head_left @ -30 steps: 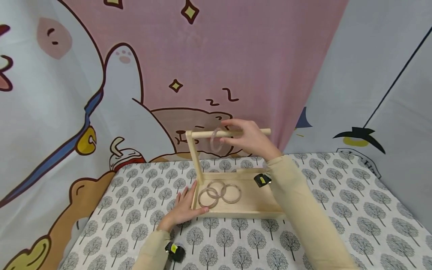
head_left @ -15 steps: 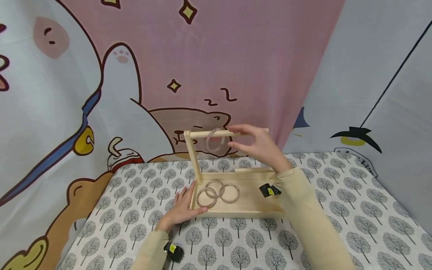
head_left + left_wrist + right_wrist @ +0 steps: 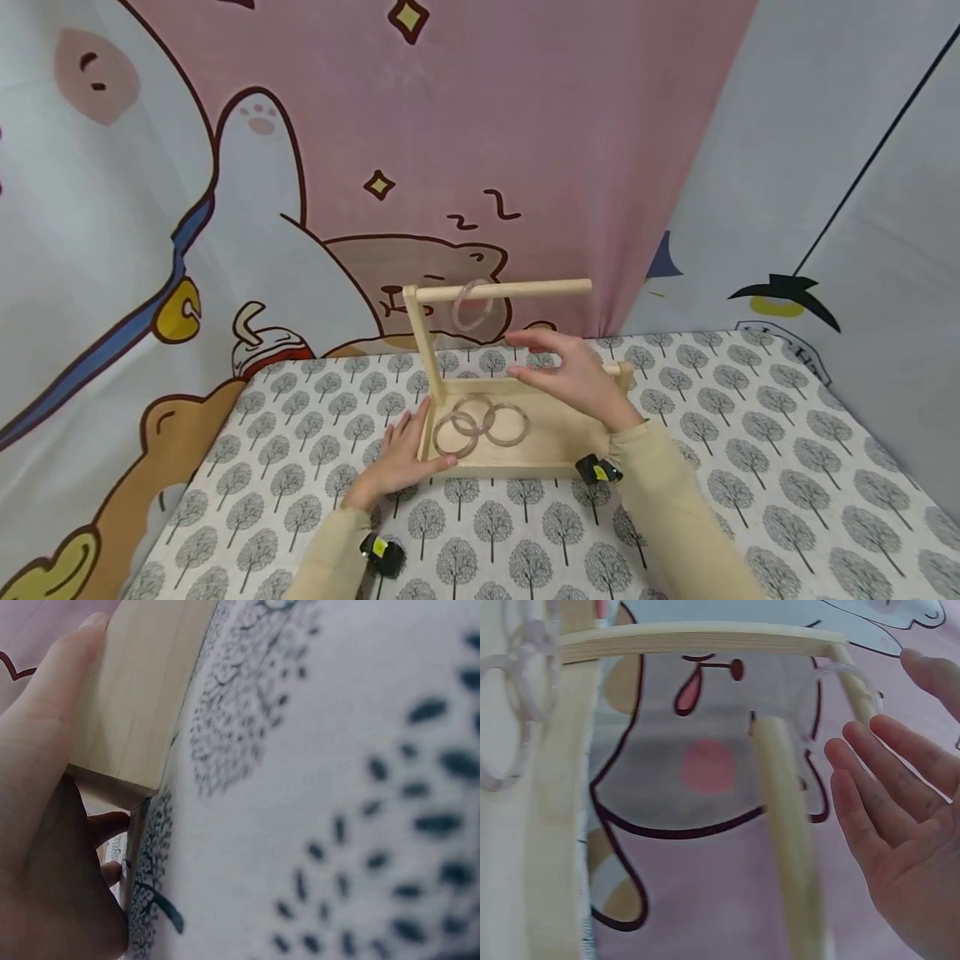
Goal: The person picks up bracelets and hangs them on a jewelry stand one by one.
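A light wooden rack has a tray base (image 3: pixel 558 446), a tall post (image 3: pixel 422 346) at the left and a round top bar (image 3: pixel 543 288). One clear, faintly pinkish ring (image 3: pixel 456 313) hangs on this bar, left of its middle. Three similar rings (image 3: pixel 528 426) lie overlapping at the tray's left. My left hand (image 3: pixel 397 463) holds the tray's front left corner; its thumb lies against the wood (image 3: pixel 139 697) in the left wrist view. Below the bar and above the tray, my right hand (image 3: pixel 576 377) holds nothing, its fingers extended and apart from the ring.
A lower wooden rod (image 3: pixel 784 825) with a free end shows in the right wrist view; a short post (image 3: pixel 626 377) stands at the tray's right. Tree-printed cloth (image 3: pixel 720 467) covers the table. A cartoon curtain (image 3: pixel 570 150) hangs behind.
My right hand has let go of the ring, drawn back to the right and come down below the top bar. The ring now hangs on the bar. The left hand has stayed put.
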`<state>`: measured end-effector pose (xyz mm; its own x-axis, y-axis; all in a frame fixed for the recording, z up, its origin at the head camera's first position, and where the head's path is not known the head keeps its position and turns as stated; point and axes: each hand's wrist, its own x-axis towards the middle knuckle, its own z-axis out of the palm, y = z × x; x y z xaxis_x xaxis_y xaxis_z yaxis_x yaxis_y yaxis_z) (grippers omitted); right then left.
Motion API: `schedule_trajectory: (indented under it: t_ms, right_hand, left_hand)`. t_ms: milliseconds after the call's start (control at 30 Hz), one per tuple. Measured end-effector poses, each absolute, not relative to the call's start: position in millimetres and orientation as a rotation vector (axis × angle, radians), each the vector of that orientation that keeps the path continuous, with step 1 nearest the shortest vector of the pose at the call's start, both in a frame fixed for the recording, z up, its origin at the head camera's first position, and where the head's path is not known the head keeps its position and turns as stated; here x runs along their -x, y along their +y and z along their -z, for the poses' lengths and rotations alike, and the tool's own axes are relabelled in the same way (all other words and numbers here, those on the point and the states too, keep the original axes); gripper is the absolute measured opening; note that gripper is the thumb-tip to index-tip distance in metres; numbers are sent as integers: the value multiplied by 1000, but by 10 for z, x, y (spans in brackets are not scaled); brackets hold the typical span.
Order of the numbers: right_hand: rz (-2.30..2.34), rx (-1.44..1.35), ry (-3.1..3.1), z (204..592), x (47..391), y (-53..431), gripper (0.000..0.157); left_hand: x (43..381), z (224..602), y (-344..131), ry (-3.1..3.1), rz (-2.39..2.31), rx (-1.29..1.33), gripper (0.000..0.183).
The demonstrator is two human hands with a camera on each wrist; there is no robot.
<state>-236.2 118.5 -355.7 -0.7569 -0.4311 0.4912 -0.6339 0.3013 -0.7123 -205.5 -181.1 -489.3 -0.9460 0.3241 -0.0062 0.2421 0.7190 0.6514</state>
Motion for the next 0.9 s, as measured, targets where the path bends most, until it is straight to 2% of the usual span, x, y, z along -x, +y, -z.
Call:
schedule_trajectory:
  t_ms: [233, 600, 900]
  right_hand:
    - [-1401, -979, -2428, 3744, 2246, 1132, 40]
    - [-1325, -1147, -2296, 3890, 2025, 1044, 36]
    - [-1385, -1232, -2374, 4158, 2013, 880, 37]
  left_hand:
    - [2088, 4826, -1808, 2824, -1001, -492, 109]
    - [2087, 4707, -1708, 2902, -794, -503, 113]
    - [2095, 4718, -1663, 2901, -844, -496, 114]
